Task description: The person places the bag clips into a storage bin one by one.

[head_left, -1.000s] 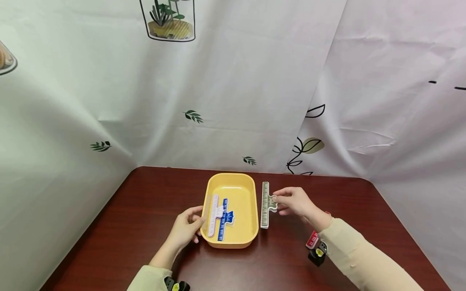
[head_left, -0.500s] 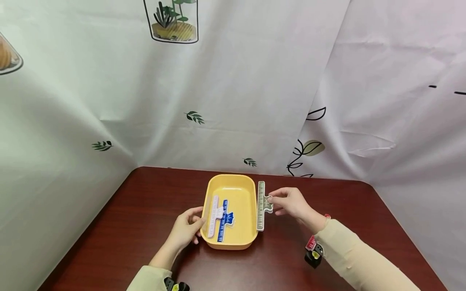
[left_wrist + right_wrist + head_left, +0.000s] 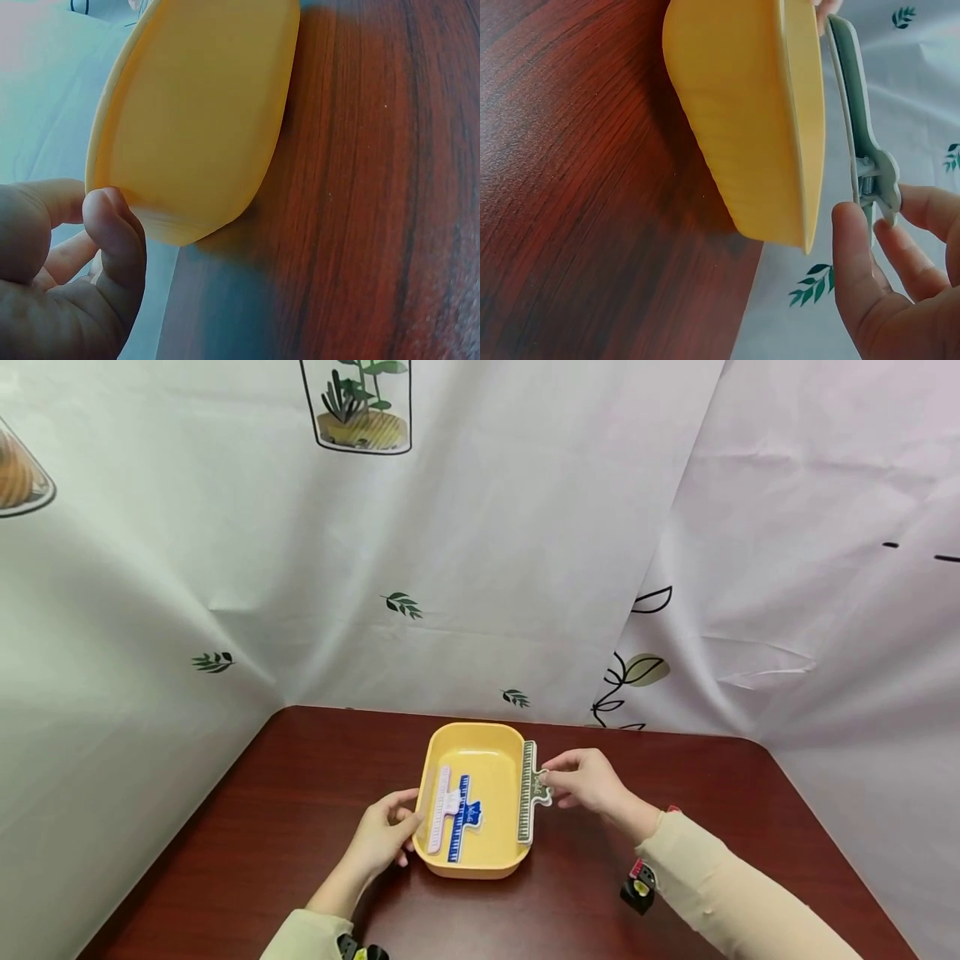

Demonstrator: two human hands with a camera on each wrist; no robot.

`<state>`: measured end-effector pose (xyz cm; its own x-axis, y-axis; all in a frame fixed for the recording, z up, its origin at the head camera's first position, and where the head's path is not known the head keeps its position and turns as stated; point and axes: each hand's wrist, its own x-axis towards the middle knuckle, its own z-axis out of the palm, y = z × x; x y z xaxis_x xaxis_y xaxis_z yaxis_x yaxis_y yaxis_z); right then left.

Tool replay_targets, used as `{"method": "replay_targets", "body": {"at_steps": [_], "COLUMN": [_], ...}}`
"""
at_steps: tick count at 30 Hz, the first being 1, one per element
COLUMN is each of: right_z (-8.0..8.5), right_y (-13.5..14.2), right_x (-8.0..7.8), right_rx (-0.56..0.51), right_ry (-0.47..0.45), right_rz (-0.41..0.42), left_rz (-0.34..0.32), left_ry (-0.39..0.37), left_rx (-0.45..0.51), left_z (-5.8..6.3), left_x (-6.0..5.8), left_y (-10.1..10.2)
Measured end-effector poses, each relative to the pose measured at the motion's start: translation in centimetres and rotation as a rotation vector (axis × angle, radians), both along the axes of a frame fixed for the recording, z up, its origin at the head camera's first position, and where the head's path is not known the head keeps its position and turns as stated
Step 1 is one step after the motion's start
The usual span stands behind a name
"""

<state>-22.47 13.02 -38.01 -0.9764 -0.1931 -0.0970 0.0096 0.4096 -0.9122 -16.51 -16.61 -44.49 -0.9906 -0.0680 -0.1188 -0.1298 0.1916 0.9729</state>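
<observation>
My right hand (image 3: 592,783) pinches a green ruler-edged clip (image 3: 527,793) by its handle. The clip hangs over the right rim of a yellow tray (image 3: 472,870); in the right wrist view the green clip (image 3: 855,97) stands apart from the rim, its spring showing between the two halves. With thumb and fingers my left hand (image 3: 381,833) grips the left rim of the tray, and the left wrist view shows that thumb against the yellow wall (image 3: 195,105). Inside the tray lie a pale pink clip (image 3: 438,814) and a blue clip (image 3: 459,827), side by side and touching or overlapping.
A red clip (image 3: 637,868) lies on the dark wooden table (image 3: 315,777), mostly hidden beneath the right forearm. Behind the table hangs a white patterned cloth (image 3: 510,527), which also stands along both sides.
My right hand has carried the green clip leftward, from beside the tray to above its right rim. The left hand keeps its grip on the tray.
</observation>
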Motion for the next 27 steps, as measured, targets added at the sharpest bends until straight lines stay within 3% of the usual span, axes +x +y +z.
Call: {"method": "replay_targets", "body": {"at_steps": [27], "right_z": [0.2], "right_y": [-2.6], "right_x": [0.2], "right_rx": [0.144], "right_ry": [0.026], "right_rz": [0.016], "left_rz": [-0.012], "left_ry": [0.009], "left_rx": [-0.023], "left_z": [0.2], "left_x": [0.1], "left_y": [-0.1]}}
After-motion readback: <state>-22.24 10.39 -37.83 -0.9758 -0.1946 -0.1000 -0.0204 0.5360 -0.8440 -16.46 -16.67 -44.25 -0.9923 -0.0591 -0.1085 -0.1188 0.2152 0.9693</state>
